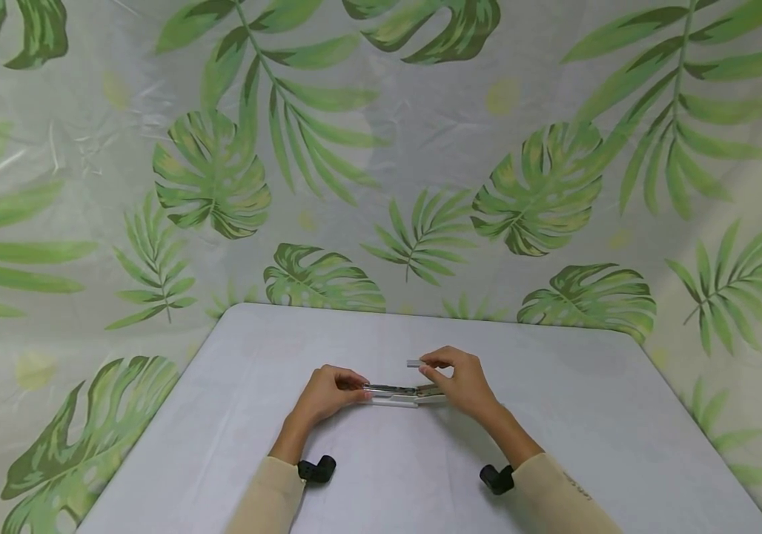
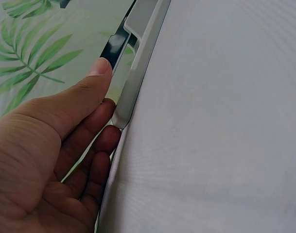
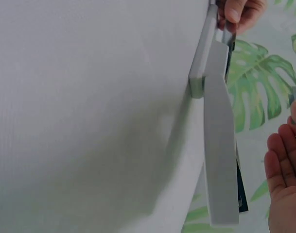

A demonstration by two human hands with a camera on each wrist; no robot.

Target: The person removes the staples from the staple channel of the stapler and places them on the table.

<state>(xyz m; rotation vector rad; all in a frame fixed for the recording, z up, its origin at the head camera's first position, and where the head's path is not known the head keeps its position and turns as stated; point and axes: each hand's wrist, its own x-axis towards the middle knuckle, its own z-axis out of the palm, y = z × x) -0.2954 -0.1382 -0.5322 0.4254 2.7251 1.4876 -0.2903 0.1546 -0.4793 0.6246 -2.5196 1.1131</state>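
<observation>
A white stapler rests on the table, folded wide open, with its metal magazine showing. At its left end my left hand holds the magazine, the thumb on the metal part and the fingertips against the end of the base. The stapler's white cover is swung back to the right, below my right hand. Between thumb and fingertips that hand pinches a small grey strip of staples, held above the stapler. In the right wrist view the strip is only partly visible.
The stapler lies on a white-covered table. Behind the table hangs a pale cloth with green leaf prints. Each wrist wears a black camera, one on the left and one on the right.
</observation>
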